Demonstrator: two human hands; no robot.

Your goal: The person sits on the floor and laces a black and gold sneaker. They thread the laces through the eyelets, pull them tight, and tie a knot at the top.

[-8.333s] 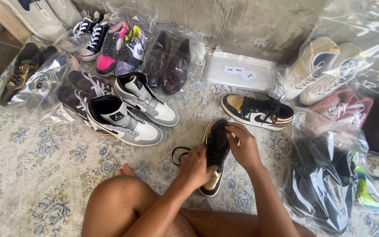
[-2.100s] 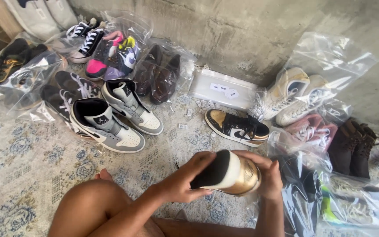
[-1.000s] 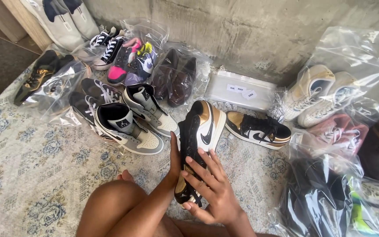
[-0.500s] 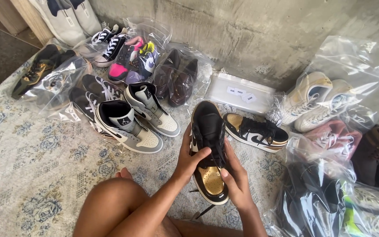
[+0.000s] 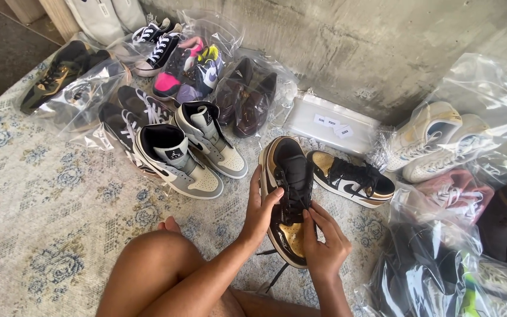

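A black and gold sneaker [image 5: 287,194] is held in front of me, toe pointing toward me, laces up. My left hand [image 5: 261,206] grips its left side, thumb over the lacing. My right hand [image 5: 325,243] holds the right side near the toe, fingers on the laces. A loose black lace hangs below the shoe. Its matching sneaker [image 5: 350,178] lies on the patterned rug [image 5: 42,223] just beyond my right hand.
A grey and white high-top pair [image 5: 189,154] stands to the left. Bagged shoes line the concrete wall [image 5: 347,53]: a pink pair [image 5: 186,70], a brown pair [image 5: 246,97], a white pair [image 5: 435,141]. More bagged shoes crowd the right. My bare knee [image 5: 148,264] is below.
The sneaker was turned over from sole-side to laces-up and lowered with its toe toward me. Both hands shifted to its sides. The camera view tilted slightly.
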